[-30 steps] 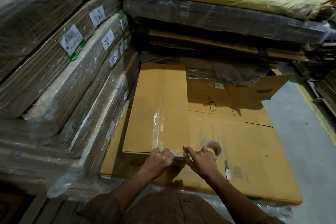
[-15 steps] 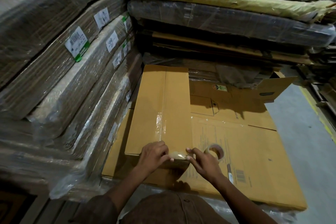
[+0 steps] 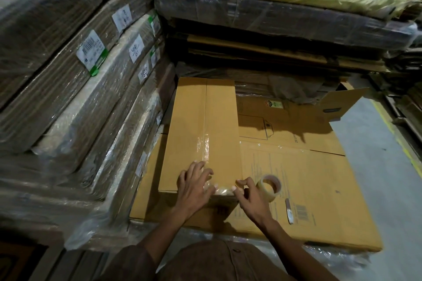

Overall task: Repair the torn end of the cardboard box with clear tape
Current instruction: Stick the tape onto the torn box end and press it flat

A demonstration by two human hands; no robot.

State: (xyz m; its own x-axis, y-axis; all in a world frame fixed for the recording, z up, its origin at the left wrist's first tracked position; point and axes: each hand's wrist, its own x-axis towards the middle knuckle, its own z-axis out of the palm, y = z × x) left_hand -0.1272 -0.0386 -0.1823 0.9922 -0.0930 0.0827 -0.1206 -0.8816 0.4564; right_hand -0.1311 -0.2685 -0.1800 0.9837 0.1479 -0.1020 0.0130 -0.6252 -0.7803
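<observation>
A narrow flattened cardboard box (image 3: 201,125) lies on a larger flat carton. A glossy strip of clear tape (image 3: 205,146) runs along its middle seam, and a shorter piece (image 3: 222,190) shines across the near end. My left hand (image 3: 194,187) lies flat on that near end with its fingers spread, pressing the tape. My right hand (image 3: 250,196) is at the near right corner, thumb and forefinger pinching the tape there. The roll of clear tape (image 3: 269,187) rests just behind my right hand on the larger carton.
The large flat carton (image 3: 308,189) underneath sits on a plastic-wrapped stack. A small cutter (image 3: 289,211) lies on it to the right. Wrapped bundles of cardboard (image 3: 75,102) rise at the left and behind (image 3: 274,13). Grey floor (image 3: 388,166) with a yellow line lies at the right.
My left hand has moved from gripping the near edge up onto the box top, fingers spread. My right hand stays at the near right corner. The view has shifted slightly.
</observation>
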